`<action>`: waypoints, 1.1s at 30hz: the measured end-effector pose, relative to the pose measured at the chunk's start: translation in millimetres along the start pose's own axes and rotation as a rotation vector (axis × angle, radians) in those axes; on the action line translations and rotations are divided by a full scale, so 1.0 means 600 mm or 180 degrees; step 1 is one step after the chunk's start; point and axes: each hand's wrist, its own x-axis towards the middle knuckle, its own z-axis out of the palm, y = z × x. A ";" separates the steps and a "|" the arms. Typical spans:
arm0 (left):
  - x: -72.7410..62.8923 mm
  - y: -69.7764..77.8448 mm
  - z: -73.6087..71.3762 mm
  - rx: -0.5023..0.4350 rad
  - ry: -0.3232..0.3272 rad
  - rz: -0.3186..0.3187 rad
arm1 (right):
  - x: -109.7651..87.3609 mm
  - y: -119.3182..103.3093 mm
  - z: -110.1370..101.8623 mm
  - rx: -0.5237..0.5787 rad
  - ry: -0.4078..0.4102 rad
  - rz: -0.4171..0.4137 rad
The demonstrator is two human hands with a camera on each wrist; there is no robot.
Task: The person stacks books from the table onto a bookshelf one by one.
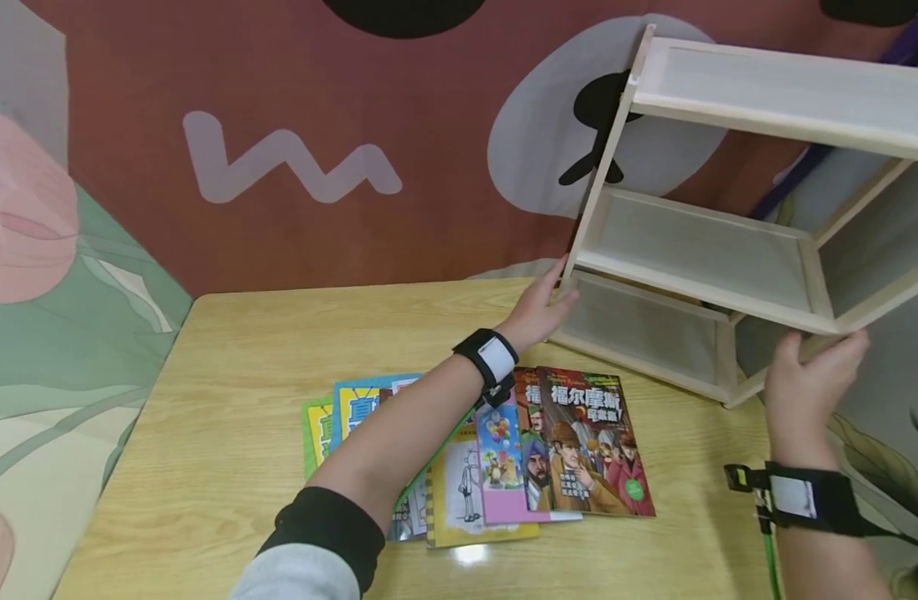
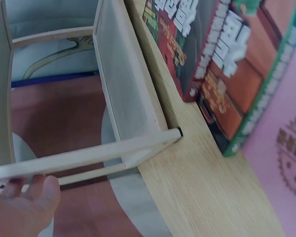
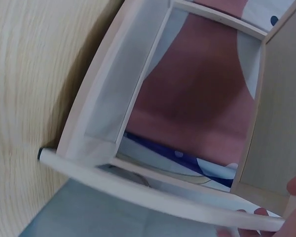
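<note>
A pale wooden shelf unit (image 1: 699, 242) with several tiers stands tilted in the head view at the back right of the table. My left hand (image 1: 537, 310) holds its left side; in the left wrist view, the fingers of this left hand (image 2: 22, 210) curl behind the side rail, thumb in front. Lower on the right side, my right hand (image 1: 811, 383) grips the frame near the middle tier. Only part of that right hand (image 3: 292, 224) shows in the right wrist view, its fingers round the rail. The unit's lower left corner is at the tabletop.
Several overlapping books lie on the wooden table (image 1: 218, 417): a dark comic-style book (image 1: 589, 450) on the right, a pink book (image 1: 504, 507), a yellow book (image 1: 451, 517), and a blue-edged book (image 1: 346, 404) partly behind my left forearm. A painted wall covering (image 1: 278, 242) rises behind.
</note>
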 end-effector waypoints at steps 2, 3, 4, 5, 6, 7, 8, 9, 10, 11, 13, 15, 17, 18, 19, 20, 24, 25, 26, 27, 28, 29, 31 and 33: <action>0.001 0.004 0.003 0.0118 0.0059 -0.0018 | -0.001 -0.002 -0.001 -0.0073 0.0010 0.0064; 0.001 0.006 0.004 0.0162 0.0093 -0.0029 | -0.001 -0.002 -0.001 -0.0131 0.0024 0.0099; 0.002 0.006 0.004 0.0205 0.0133 -0.0033 | -0.002 -0.003 -0.001 -0.0207 0.0048 0.0124; 0.003 0.006 0.005 0.0236 0.0176 -0.0039 | -0.002 -0.003 -0.001 -0.0299 0.0085 0.0150; 0.005 0.005 0.006 0.0233 0.0223 -0.0051 | -0.002 -0.002 -0.001 -0.0379 0.0126 0.0172; 0.006 0.004 0.007 0.0248 0.0272 -0.0055 | -0.001 -0.002 -0.002 -0.0452 0.0152 0.0194; 0.008 0.003 0.008 0.0266 0.0323 -0.0054 | 0.000 -0.002 -0.003 -0.0507 0.0166 0.0221; 0.009 0.001 0.008 0.0278 0.0382 -0.0040 | 0.002 -0.002 -0.002 -0.0529 0.0168 0.0252; 0.010 0.000 0.007 0.0314 0.0440 -0.0016 | 0.003 -0.001 -0.002 -0.0550 0.0163 0.0278; 0.011 -0.001 0.006 0.0339 0.0484 0.0005 | 0.005 -0.001 -0.002 -0.0569 0.0162 0.0299; 0.012 -0.002 0.004 0.0408 0.0531 0.0073 | 0.007 -0.001 -0.001 -0.0597 0.0138 0.0343; 0.010 -0.002 0.002 0.0442 0.0532 0.0127 | 0.009 -0.002 0.000 -0.0620 0.0127 0.0380; 0.009 -0.003 -0.001 0.0446 0.0525 0.0145 | 0.012 -0.004 0.002 -0.0601 0.0072 0.0417; 0.007 -0.004 -0.003 0.0430 0.0521 0.0141 | 0.012 -0.006 0.004 -0.0582 0.0032 0.0434; 0.005 -0.005 -0.004 0.0418 0.0521 0.0126 | 0.013 -0.007 0.005 -0.0574 0.0009 0.0436; 0.004 -0.006 -0.005 0.0409 0.0533 0.0118 | 0.013 -0.009 0.007 -0.0562 -0.0016 0.0435; -0.003 -0.011 -0.010 0.0430 0.0612 0.0100 | 0.011 -0.015 0.016 -0.0584 -0.0089 0.0389; -0.005 -0.012 -0.011 0.0463 0.0631 0.0093 | 0.009 -0.016 0.019 -0.0603 -0.0093 0.0379; -0.006 -0.014 -0.013 0.0494 0.0651 0.0094 | 0.008 -0.017 0.021 -0.0619 -0.0118 0.0389; -0.008 -0.016 -0.015 0.0526 0.0668 0.0093 | 0.007 -0.019 0.023 -0.0631 -0.0137 0.0391; -0.010 -0.018 -0.017 0.0562 0.0688 0.0093 | 0.006 -0.020 0.025 -0.0641 -0.0159 0.0386; -0.013 -0.019 -0.019 0.0601 0.0705 0.0088 | 0.005 -0.021 0.027 -0.0652 -0.0201 0.0370; -0.019 -0.024 -0.025 0.0652 0.0748 0.0080 | 0.002 -0.022 0.032 -0.0644 -0.0262 0.0302; -0.026 -0.029 -0.031 0.0686 0.0790 0.0093 | -0.001 -0.024 0.038 -0.0617 -0.0306 0.0211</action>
